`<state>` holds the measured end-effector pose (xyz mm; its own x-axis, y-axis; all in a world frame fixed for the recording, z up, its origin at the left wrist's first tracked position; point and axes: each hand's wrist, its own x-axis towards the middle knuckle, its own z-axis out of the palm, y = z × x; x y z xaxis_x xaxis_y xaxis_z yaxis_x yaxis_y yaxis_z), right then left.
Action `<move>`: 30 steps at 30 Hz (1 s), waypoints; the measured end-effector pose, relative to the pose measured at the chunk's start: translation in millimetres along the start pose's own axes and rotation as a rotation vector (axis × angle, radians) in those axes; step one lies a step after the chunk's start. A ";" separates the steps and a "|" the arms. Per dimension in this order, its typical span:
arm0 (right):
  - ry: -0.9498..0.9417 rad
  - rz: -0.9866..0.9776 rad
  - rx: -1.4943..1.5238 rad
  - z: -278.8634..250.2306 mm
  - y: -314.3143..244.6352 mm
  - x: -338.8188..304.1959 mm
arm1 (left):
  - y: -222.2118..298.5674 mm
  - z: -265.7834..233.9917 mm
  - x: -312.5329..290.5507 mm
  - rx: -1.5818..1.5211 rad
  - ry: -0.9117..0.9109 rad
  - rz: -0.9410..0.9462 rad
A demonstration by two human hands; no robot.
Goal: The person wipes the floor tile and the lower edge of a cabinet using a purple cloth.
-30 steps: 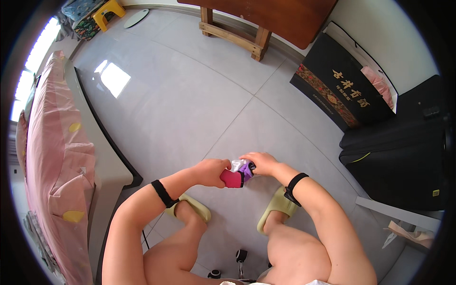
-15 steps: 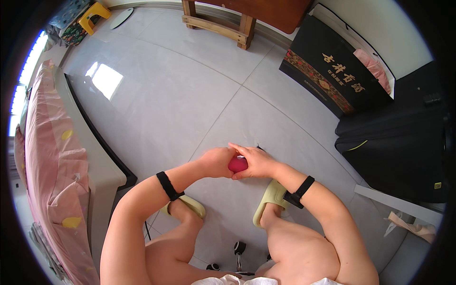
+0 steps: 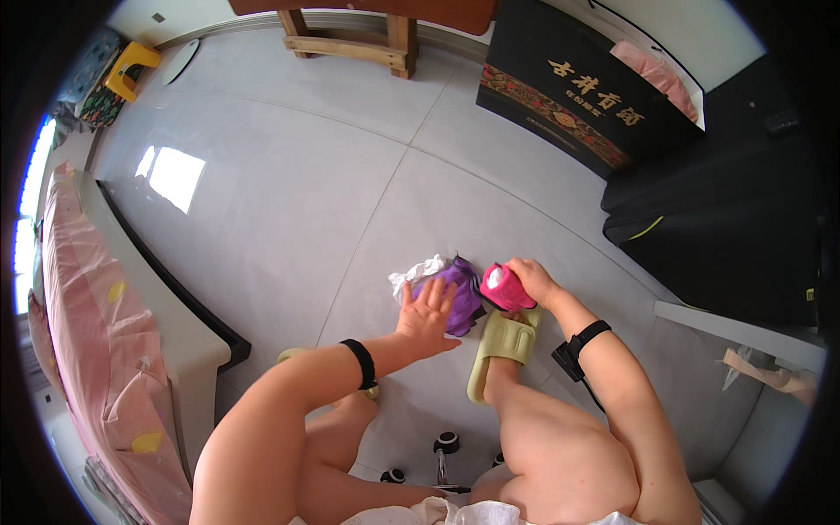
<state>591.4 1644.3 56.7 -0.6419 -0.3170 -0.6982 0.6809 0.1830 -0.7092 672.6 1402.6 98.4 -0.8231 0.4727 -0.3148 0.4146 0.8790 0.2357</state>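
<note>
My right hand (image 3: pixel 532 282) is closed on a bright pink fabric roll (image 3: pixel 509 296) with a round white end, held just above my right slipper (image 3: pixel 505 343). My left hand (image 3: pixel 429 319) is open, its fingers spread over a bundle of purple fabric (image 3: pixel 465 284) with dark edging. Whether the fingers touch the purple bundle I cannot tell. Beside that bundle, a crumpled white piece (image 3: pixel 418 273) sticks out on its left. The exact kind of the pink and purple things does not show.
Pink cloth (image 3: pixel 96 332) drapes a light unit at the left. A black paper bag (image 3: pixel 560 96) and a black soft case (image 3: pixel 717 236) stand at the right. A wooden-legged table (image 3: pixel 346 48) and a yellow stool (image 3: pixel 131 68) are at the back. Chair casters (image 3: pixel 447 442) show below me.
My hands, earlier together around the pink thing, are now apart. The right one has moved right with the pink roll; the left has opened. The purple bundle and white piece now show. The view has shifted.
</note>
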 end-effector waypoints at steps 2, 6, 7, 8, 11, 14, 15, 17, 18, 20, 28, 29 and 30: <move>0.018 0.080 -0.137 3.0 2.1 -3.6 | 8.1 15.4 1.4 0.072 -0.085 0.096; -0.034 0.192 -0.069 1.4 5.2 -16.9 | 13.2 39.7 9.3 0.214 -0.146 0.190; -0.023 0.192 0.042 1.3 8.1 -17.6 | 11.5 46.9 12.0 0.230 -0.155 0.136; -0.010 0.193 0.153 2.0 7.8 -20.5 | 8.7 39.8 14.3 0.102 -0.067 0.145; -0.002 0.227 0.366 3.8 2.3 -30.7 | 9.2 26.1 31.9 -0.018 -0.093 0.030; -0.132 0.248 0.444 5.0 -1.9 -31.9 | -20.5 32.7 45.3 -0.148 0.005 0.030; -0.216 0.256 0.491 5.8 -4.6 -32.6 | -33.0 27.6 49.8 -0.376 -0.001 -0.076; -0.227 0.256 0.473 3.9 -3.4 -33.5 | -56.4 26.6 59.5 -0.549 -0.133 -0.265; -0.250 0.252 0.450 4.3 -2.3 -33.1 | -66.2 15.6 62.8 -0.611 -0.214 -0.385; -0.233 0.304 0.397 7.8 1.3 -31.1 | -86.2 29.9 64.0 -0.485 -0.038 -0.380; -0.255 0.292 0.181 57.6 -6.1 -15.8 | -100.4 46.0 62.5 -0.434 0.039 -0.224; -0.234 0.266 0.107 56.3 -4.4 -15.7 | -84.2 32.1 63.3 -0.405 -0.011 -0.190; -0.245 0.275 0.023 62.0 -9.6 -12.8 | -79.7 21.9 59.8 -0.360 -0.057 -0.172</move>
<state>615.0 1588.9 78.6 -0.3327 -0.4728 -0.8160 0.8256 0.2722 -0.4943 598.8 1362.2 40.6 -0.8414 0.3322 -0.4263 0.1017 0.8720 0.4788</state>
